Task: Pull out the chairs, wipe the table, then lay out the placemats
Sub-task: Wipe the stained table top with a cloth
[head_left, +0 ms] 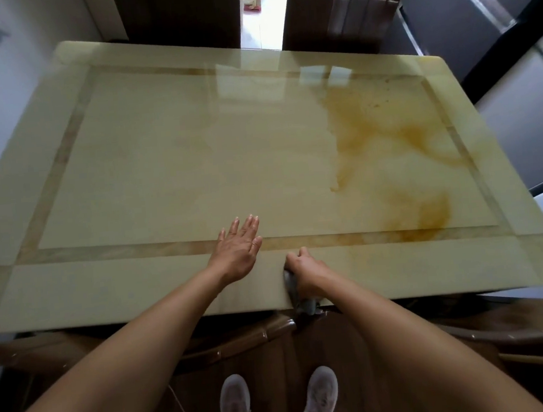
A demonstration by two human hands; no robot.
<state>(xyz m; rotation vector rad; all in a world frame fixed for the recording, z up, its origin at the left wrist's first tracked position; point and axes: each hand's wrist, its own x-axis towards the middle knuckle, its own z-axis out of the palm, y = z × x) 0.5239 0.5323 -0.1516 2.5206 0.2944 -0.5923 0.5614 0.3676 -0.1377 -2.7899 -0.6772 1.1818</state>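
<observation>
A glossy cream marble table (pixel 168 155) with a tan inlaid border fills the view, with orange-brown veining on its right half. My left hand (pixel 239 250) lies flat on the table near the front edge, fingers straight and spread. Just to its right, my right hand (pixel 304 271) grips a grey cloth (pixel 292 285) against the tabletop; the cloth's tail hangs over the front edge. Two dark brown chairs (pixel 340 18) stand at the far side, the left one (pixel 180 18) close to the wall. No placemats are in view.
Brown chair backs (pixel 241 335) sit under the near edge on either side of my legs. A white wall runs along the left. A grey refrigerator (pixel 475 11) stands at the back right. My shoes (pixel 235 403) are on a dark wooden floor.
</observation>
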